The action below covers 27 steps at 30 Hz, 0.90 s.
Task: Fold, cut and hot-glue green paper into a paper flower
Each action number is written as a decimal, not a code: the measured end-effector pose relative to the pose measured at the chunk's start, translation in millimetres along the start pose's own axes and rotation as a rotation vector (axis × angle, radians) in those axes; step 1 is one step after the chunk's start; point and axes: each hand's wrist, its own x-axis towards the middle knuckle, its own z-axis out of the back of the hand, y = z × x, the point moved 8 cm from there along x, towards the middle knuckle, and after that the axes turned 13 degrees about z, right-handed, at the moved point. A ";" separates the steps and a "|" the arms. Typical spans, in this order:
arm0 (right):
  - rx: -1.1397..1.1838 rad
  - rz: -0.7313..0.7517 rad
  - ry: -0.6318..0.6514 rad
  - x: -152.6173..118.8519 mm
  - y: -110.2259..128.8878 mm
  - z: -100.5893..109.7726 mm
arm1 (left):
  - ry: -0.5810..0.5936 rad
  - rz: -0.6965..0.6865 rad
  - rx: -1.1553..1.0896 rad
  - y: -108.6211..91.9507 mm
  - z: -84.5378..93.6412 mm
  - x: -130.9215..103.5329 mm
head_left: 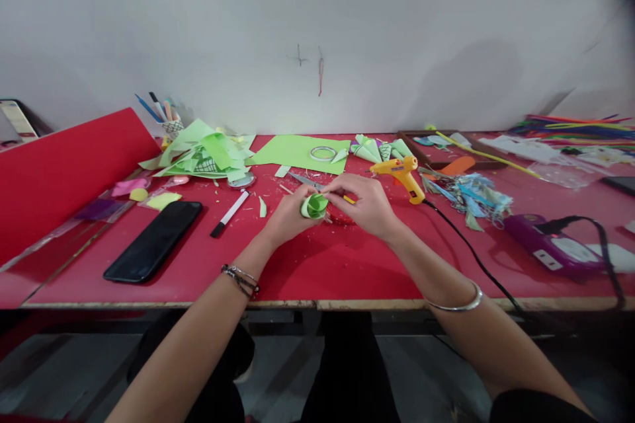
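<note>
A rolled piece of light green paper (313, 207), curled into a cone or tube, is held over the red table with its open end facing me. My left hand (289, 215) wraps around its left side. My right hand (364, 203) pinches the paper's upper right edge between thumb and fingers. Just beyond my hands lies a pair of scissors (303, 180), its handles partly hidden. Under my right hand a red round item (341, 217) shows only in part. To the right of that hand, a yellow hot glue gun (401, 175) rests on the table.
Green paper scraps (208, 152) are heaped at back left, beside a flat green sheet (282, 152) bearing a tape roll (323, 154). A black phone (153, 241) and a marker (229, 214) lie left. Right are paper cones (367, 148), tassels (473, 195) and a purple power strip (550, 248).
</note>
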 end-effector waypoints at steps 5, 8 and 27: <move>0.022 -0.064 -0.042 -3.8 -8.0 -2.8 | -0.040 0.026 0.025 3.0 2.6 1.8; 0.061 -0.101 -0.052 -5.8 -12.3 -6.3 | -0.073 0.012 0.051 6.3 4.4 3.4; 0.036 0.082 0.264 -2.0 1.1 -10.3 | 0.072 0.044 -0.047 12.3 -5.7 4.6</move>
